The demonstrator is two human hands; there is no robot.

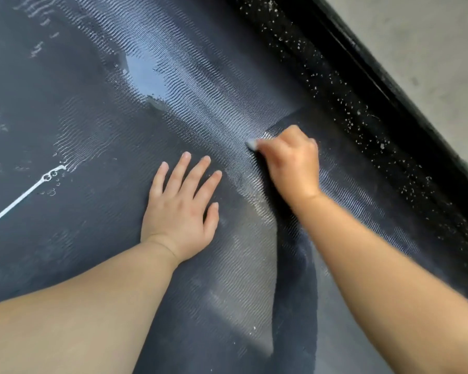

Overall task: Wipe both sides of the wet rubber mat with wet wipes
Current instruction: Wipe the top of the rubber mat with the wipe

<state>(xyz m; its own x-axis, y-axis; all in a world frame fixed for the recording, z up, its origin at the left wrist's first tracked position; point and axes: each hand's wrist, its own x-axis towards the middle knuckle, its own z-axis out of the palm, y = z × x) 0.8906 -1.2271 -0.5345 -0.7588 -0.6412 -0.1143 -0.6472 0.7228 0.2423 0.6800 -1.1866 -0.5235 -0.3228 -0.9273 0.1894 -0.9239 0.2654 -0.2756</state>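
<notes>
A pale wipe (251, 143), blurred but apparently bunched, is gripped in the curled fingers of the right hand (292, 160) and pressed on the ribbed mat (97, 109), which is steadied by the flat, spread left hand (180, 209); a puddle (143, 76) remains, the underside presumably unwiped.

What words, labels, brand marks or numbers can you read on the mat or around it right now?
None: no readable text, number or sign shows.
The dark ribbed rubber mat bears only wavy ridges, a water puddle and a white foamy streak.
The small white wet wipe in the right hand is mostly hidden; no marking shows.
The black edge strip carries only white flecks.
</notes>
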